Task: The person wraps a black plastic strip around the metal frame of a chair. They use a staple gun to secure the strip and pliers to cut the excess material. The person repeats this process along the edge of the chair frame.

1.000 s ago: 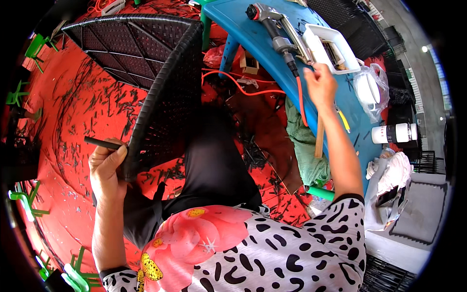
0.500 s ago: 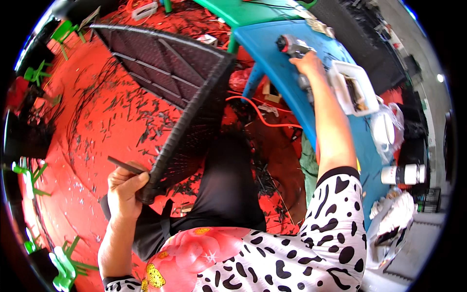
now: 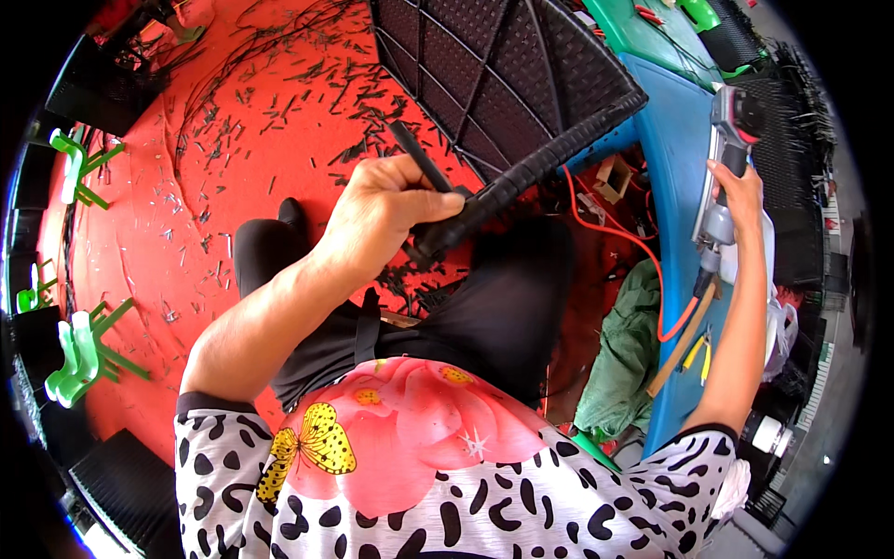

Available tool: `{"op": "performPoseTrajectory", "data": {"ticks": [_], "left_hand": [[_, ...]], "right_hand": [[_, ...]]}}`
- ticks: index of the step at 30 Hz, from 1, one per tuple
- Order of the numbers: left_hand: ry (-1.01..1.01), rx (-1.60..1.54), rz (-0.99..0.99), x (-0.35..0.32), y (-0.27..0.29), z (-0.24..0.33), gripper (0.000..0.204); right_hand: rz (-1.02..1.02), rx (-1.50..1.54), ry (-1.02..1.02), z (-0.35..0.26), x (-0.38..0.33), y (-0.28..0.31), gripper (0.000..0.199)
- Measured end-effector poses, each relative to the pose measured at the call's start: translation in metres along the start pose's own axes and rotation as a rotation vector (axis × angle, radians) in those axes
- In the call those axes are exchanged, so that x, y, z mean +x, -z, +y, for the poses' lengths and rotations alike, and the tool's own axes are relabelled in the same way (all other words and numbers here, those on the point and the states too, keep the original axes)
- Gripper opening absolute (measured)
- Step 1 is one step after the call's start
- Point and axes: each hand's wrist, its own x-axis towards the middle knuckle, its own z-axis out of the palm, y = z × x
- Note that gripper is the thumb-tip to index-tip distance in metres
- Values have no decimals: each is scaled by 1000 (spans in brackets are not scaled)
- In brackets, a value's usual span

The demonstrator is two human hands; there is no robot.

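My left hand (image 3: 377, 210) pinches a flat dark strip (image 3: 417, 156) against the near corner of a black woven wicker panel (image 3: 475, 84). The panel has a wrapped, ridged rim (image 3: 545, 156) and leans across my lap toward the blue table. On the right, my right hand (image 3: 743, 200) is wrapped round the handle of a grey and black air staple gun (image 3: 717, 224), held over the table. An orange air hose (image 3: 643, 244) runs from the tool's lower end and loops down beside the table.
The blue table (image 3: 666, 224) carries yellow-handled pliers (image 3: 695, 356) and a wooden stick (image 3: 680, 349). Green cloth (image 3: 616, 340) lies beside it. Black scraps litter the red floor (image 3: 233, 121). Green stools (image 3: 82, 359) stand at left; a white bottle (image 3: 771, 435) is at right.
My view has turned, so the panel and my left hand appear farther right. The staple gun was lying on the table under my right hand; now it is gripped and turned upright.
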Motion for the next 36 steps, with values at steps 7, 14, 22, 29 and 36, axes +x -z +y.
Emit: {"op": "performPoseTrajectory", "data": {"ticks": [7, 14, 22, 29, 36], "left_hand": [[-100, 9, -53, 9, 1, -9, 6], [-126, -1, -62, 9, 1, -9, 10], [-147, -67, -73, 8, 1, -11, 12], [-144, -82, -71, 10, 0, -14, 15], [-174, -48, -37, 5, -1, -6, 20]], "right_hand": [[-292, 313, 216, -124, -158, 19, 17], [-777, 480, -85, -152, -230, 6, 33], [-808, 497, -124, -166, -225, -7, 24], [-810, 439, -135, -170, -224, -4, 23], [-799, 405, -170, -178, -218, -2, 29]]}}
